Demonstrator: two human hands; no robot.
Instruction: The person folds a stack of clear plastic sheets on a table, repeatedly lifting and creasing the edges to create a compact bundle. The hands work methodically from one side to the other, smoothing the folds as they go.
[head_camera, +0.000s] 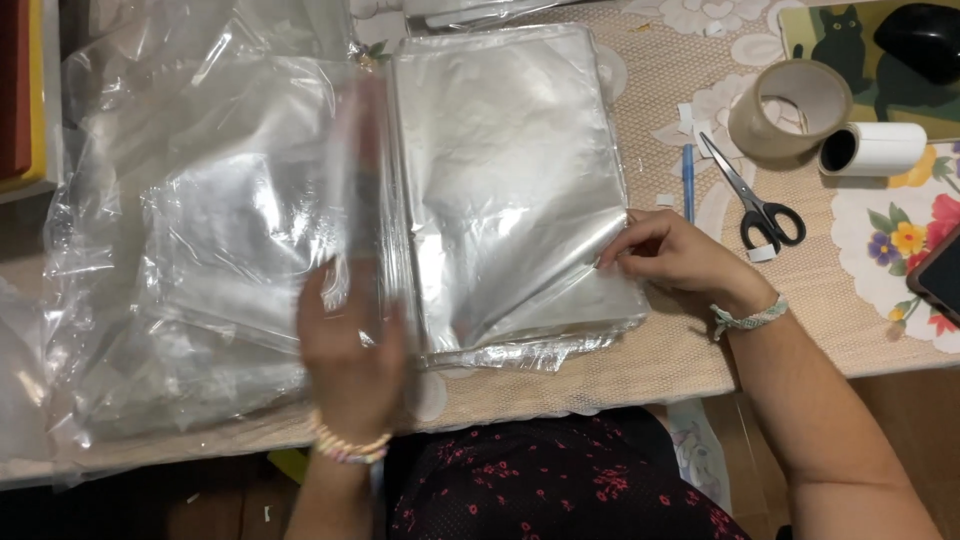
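Clear plastic fills most of the table (690, 350) in front of me — a stack of clear plastic bags (510, 190) lies flat at the middle of the near edge, shiny and faintly silvered, its corners rounded and its lower layers fanning out a little at the near side. My left hand (352, 350) is blurred, fingers up against a single clear bag (365, 190) that stands on edge along the stack's left side; whether the fingers are closed on it I cannot tell. My right hand (672, 255) rests at the stack's right edge, thumb and fingertips pinched on the top sheet. To the left, loose crumpled plastic wrap (190, 250) spreads toward the table's left edge. Toward the far right corner sit a roll of brown packing tape (790, 108), a white paper roll (875, 148) lying on its side, black-handled scissors (752, 195) and a blue pen (688, 180) — all well apart from the stack.
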